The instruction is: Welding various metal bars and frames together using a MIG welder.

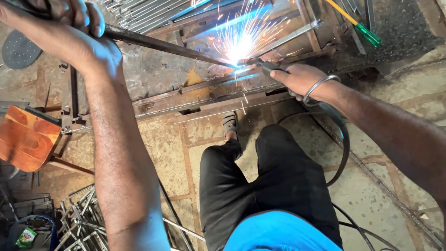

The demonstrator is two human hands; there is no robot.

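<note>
The left hand [81, 28] is closed in a fist around a long dark metal bar [162, 46], which slants from that fist across and down toward the right hand. The right hand [302, 79] is wrapped tight around the dark handle of a welding holder [267, 69], with a metal bangle [320, 88] sitting on the wrist just behind it. Just beyond the right hand's fingers, at the far end of the bar, a bright white arc [239, 46] throws sparks upward and outward in a fan. Bar and holder tip meet at that glare, though the exact contact is lost in the light. Below both hands lies a rusty steel frame [209, 104] of flat strips, set on the paved floor [395, 186]. A black cable [344, 148] drops from under the right wrist and loops down over the floor. Beyond the right hand, well apart from it, lies a screwdriver with a green handle [369, 35]. Under the left forearm sits an orange-brown wooden piece [25, 139], and nearer the person a heap of thin metal rods [83, 218]. Between the 2 arms, 1 foot in a sandal [229, 124] rests just beside the frame.
</note>
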